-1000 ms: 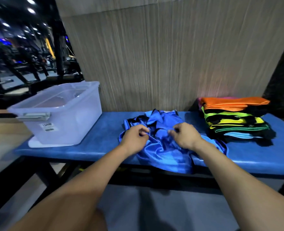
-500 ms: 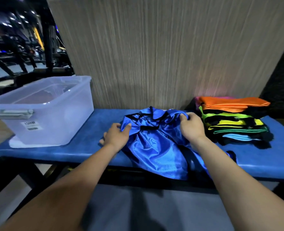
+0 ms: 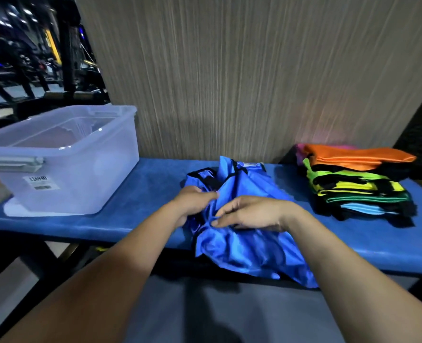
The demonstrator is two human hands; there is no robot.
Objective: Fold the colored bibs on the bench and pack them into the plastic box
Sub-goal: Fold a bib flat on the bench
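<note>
Blue bib [image 3: 244,233] lies bunched on the bench [image 3: 135,214] directly under both hands, long axis running away from the person, black-trimmed neck end farthest, hem hanging off the near edge. Plastic box [image 3: 64,164] sits well left of the left hand [image 3: 192,204], the nearer one; it and the right hand [image 3: 252,214] each pinch fabric

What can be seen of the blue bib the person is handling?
The blue bib is shiny, thin fabric with black trim at its openings. It lies crumpled and unfolded on the blue bench, between the plastic box and the stack of bibs, its near part hanging over the front edge. The left hand grips bunched fabric on its left side; the right hand pinches a fold near the middle.
</note>
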